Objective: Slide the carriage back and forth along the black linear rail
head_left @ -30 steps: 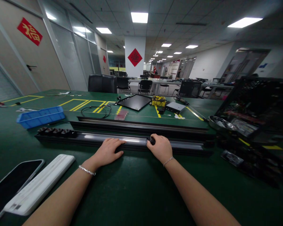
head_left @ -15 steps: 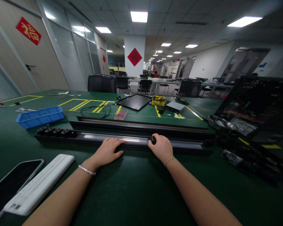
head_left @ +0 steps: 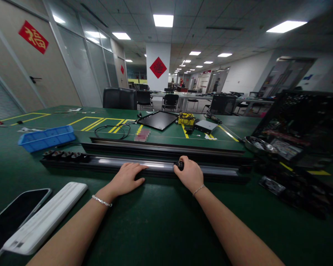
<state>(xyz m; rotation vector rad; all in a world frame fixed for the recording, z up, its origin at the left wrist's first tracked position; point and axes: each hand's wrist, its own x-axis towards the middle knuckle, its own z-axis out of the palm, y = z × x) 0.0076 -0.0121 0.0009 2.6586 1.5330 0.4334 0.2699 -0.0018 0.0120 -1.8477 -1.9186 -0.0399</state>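
A long black rail point(head_left: 100, 162) with a shiny channel lies crosswise on the table in front of me. My left hand point(head_left: 131, 178) rests on its near edge, fingers stretched out and thumb apart. Further right, my right hand point(head_left: 191, 174) has its thumb and fingers closed around a small black part point(head_left: 180, 164) on top of the rail; what kind of part it is does not show. Several similar black parts point(head_left: 63, 155) stand in a row at the rail's left end. Just behind lies a second long black rail point(head_left: 166, 148).
Left on the green table point(head_left: 144, 229) are a blue bin point(head_left: 47, 138), a phone point(head_left: 13, 210) and a white bar-shaped device point(head_left: 47, 218). Behind the rails lie a flat black panel point(head_left: 158, 120), a yellow box point(head_left: 186, 118) and a grey box point(head_left: 206, 126). A metal bowl point(head_left: 259, 145) and dark hardware stand right.
Both hands stay nearly where they were. The small black part in my right hand looks slightly turned; otherwise the things on the table are unchanged.
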